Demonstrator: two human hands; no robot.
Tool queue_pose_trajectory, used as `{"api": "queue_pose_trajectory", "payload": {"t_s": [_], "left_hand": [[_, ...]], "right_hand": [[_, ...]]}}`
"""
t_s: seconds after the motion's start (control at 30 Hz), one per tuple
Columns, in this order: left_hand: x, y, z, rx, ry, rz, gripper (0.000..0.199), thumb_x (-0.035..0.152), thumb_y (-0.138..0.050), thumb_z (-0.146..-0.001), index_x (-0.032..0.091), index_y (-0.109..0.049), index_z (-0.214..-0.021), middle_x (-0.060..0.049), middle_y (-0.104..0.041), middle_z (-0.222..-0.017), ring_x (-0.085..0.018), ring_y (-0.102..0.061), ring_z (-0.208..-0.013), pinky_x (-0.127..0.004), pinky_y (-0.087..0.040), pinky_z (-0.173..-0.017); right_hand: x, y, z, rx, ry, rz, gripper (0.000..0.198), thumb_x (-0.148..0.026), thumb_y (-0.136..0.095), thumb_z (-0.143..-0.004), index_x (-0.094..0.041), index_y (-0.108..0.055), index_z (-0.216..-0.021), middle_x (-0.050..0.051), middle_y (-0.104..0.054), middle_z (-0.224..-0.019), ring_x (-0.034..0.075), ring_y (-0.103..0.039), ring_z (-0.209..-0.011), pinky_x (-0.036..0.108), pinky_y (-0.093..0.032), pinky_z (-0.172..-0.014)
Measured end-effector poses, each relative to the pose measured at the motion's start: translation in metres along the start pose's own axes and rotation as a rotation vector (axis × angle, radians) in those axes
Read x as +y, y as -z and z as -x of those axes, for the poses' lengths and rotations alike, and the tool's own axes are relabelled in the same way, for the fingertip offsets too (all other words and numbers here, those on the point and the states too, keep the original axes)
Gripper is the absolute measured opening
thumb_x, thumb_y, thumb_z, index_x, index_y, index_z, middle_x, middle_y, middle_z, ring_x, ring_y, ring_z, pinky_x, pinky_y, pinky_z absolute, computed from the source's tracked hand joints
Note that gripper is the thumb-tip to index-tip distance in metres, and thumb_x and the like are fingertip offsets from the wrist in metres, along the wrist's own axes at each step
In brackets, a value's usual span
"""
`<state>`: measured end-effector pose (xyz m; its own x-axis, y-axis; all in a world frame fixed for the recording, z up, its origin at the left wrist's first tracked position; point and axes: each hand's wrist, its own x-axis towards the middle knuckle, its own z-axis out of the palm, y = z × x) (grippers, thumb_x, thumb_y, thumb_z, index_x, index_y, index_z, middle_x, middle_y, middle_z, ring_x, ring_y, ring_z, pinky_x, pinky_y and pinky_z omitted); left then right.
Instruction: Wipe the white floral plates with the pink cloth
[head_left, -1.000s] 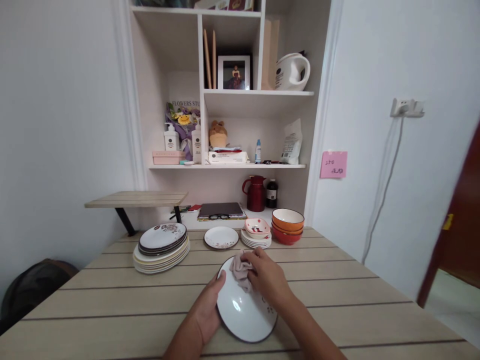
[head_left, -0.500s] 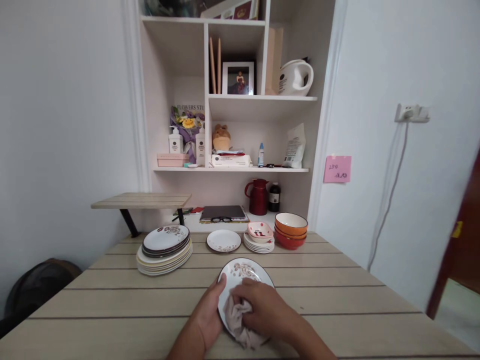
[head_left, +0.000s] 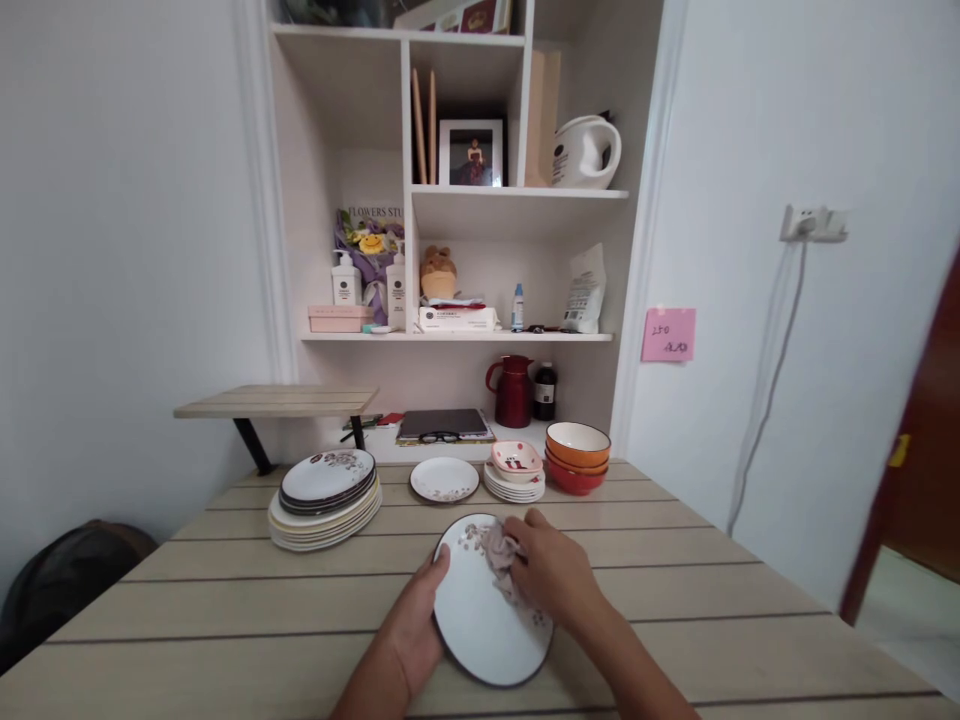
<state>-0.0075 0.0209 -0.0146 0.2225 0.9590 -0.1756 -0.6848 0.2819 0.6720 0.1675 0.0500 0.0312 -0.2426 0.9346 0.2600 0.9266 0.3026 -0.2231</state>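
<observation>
A white plate [head_left: 487, 630] with a dark rim and brown flower print is tilted over the near middle of the table. My left hand [head_left: 416, 620] grips its left edge, thumb on top and the other fingers hidden beneath. Bunched in my right hand [head_left: 551, 570] is a greyish-pink cloth [head_left: 502, 550], pressed against the plate's upper right, over part of the print. Just beyond lies another flowered plate [head_left: 444, 480], flat on the table.
Stacked plates [head_left: 326, 495] stand at the left, below a small raised shelf [head_left: 277, 400]. Back right are small white plates [head_left: 514, 492] under a pink-patterned dish [head_left: 517, 458], and stacked orange and red bowls [head_left: 577, 458]. Behind, a red jug [head_left: 514, 390] stands by a laptop [head_left: 442, 424].
My right hand has moved the cloth from the plate's lower left up to its upper right. My left hand keeps its hold on the edge.
</observation>
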Motion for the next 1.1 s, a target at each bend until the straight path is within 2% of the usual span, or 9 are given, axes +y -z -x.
{"api": "queue_pose_trajectory", "payload": {"t_s": [0.17, 0.27, 0.43, 0.57, 0.67, 0.73, 0.83, 0.97, 1.1], "left_hand": [[-0.001, 0.007, -0.004, -0.02, 0.027, 0.009, 0.063, 0.04, -0.064, -0.08, 0.016, -0.044, -0.135, -0.015, -0.069, -0.111, -0.028, -0.066, -0.099, -0.041, -0.043, -0.095], [-0.001, 0.007, -0.005, -0.03, 0.052, 0.02, 0.06, 0.041, -0.062, -0.081, 0.014, -0.047, -0.133, -0.016, -0.069, -0.111, -0.028, -0.066, -0.099, -0.041, -0.044, -0.095], [0.0, 0.002, -0.005, -0.015, 0.039, 0.032, 0.056, 0.039, -0.062, -0.081, 0.015, -0.049, -0.131, -0.015, -0.069, -0.11, -0.027, -0.066, -0.097, -0.041, -0.045, -0.092], [-0.002, 0.0, -0.004, -0.001, -0.012, 0.047, 0.054, 0.037, -0.064, -0.08, 0.017, -0.051, -0.129, -0.013, -0.07, -0.107, -0.026, -0.067, -0.094, -0.04, -0.047, -0.09], [-0.003, 0.001, -0.004, -0.018, -0.023, 0.05, 0.049, 0.036, -0.064, -0.08, 0.015, -0.055, -0.124, -0.013, -0.071, -0.104, -0.026, -0.067, -0.093, -0.039, -0.047, -0.089], [-0.004, 0.003, -0.006, -0.04, -0.036, 0.059, 0.047, 0.037, -0.063, -0.08, 0.014, -0.058, -0.12, -0.013, -0.071, -0.103, -0.025, -0.067, -0.093, -0.037, -0.047, -0.089], [-0.005, 0.004, -0.008, -0.046, -0.047, 0.073, 0.047, 0.041, -0.063, -0.08, 0.013, -0.06, -0.118, -0.013, -0.072, -0.101, -0.025, -0.067, -0.092, -0.037, -0.048, -0.088], [-0.003, 0.002, -0.006, -0.023, -0.041, 0.07, 0.049, 0.037, -0.065, -0.079, 0.014, -0.057, -0.122, -0.013, -0.072, -0.102, -0.026, -0.068, -0.091, -0.038, -0.047, -0.088], [-0.002, 0.001, -0.003, -0.004, -0.023, 0.09, 0.058, 0.036, -0.066, -0.078, 0.015, -0.05, -0.13, -0.015, -0.07, -0.107, -0.028, -0.067, -0.095, -0.04, -0.045, -0.091]], "right_hand": [[-0.001, 0.001, 0.014, -0.155, 0.144, 0.056, 0.032, -0.015, -0.053, -0.064, -0.026, -0.064, -0.091, 0.007, -0.068, -0.09, 0.024, -0.062, -0.08, 0.03, -0.029, -0.059], [-0.011, -0.007, 0.018, -0.12, 0.197, -0.026, 0.026, -0.017, -0.053, -0.065, -0.024, -0.063, -0.088, 0.007, -0.068, -0.092, 0.024, -0.062, -0.08, 0.03, -0.031, -0.061], [-0.027, -0.024, 0.01, 0.005, 0.181, -0.302, 0.025, -0.016, -0.05, -0.069, -0.021, -0.057, -0.092, 0.007, -0.061, -0.1, 0.021, -0.058, -0.089, 0.029, -0.038, -0.073], [-0.025, -0.02, 0.008, 0.0, 0.237, -0.49, 0.025, -0.013, -0.05, -0.072, -0.02, -0.057, -0.096, 0.006, -0.054, -0.102, 0.019, -0.054, -0.092, 0.028, -0.04, -0.08], [-0.022, -0.011, 0.014, -0.123, 0.372, -0.551, 0.035, -0.026, -0.058, -0.076, -0.022, -0.057, -0.11, 0.006, -0.05, -0.109, 0.02, -0.052, -0.098, 0.029, -0.04, -0.085], [-0.022, -0.009, 0.018, -0.166, 0.417, -0.502, 0.054, -0.039, -0.068, -0.07, -0.025, -0.054, -0.121, 0.007, -0.047, -0.117, 0.024, -0.049, -0.105, 0.033, -0.038, -0.09], [-0.025, -0.014, 0.018, -0.135, 0.381, -0.382, 0.065, -0.037, -0.076, -0.061, -0.028, -0.054, -0.122, 0.008, -0.046, -0.121, 0.027, -0.047, -0.109, 0.036, -0.036, -0.092], [-0.024, -0.021, 0.008, -0.04, 0.269, -0.317, 0.045, -0.021, -0.062, -0.073, -0.032, -0.057, -0.117, 0.005, -0.05, -0.114, 0.021, -0.051, -0.103, 0.03, -0.038, -0.085], [-0.005, -0.014, -0.001, 0.016, 0.101, -0.197, 0.035, -0.019, -0.054, -0.076, -0.031, -0.06, -0.109, 0.004, -0.052, -0.106, 0.019, -0.055, -0.092, 0.027, -0.036, -0.072]]}}
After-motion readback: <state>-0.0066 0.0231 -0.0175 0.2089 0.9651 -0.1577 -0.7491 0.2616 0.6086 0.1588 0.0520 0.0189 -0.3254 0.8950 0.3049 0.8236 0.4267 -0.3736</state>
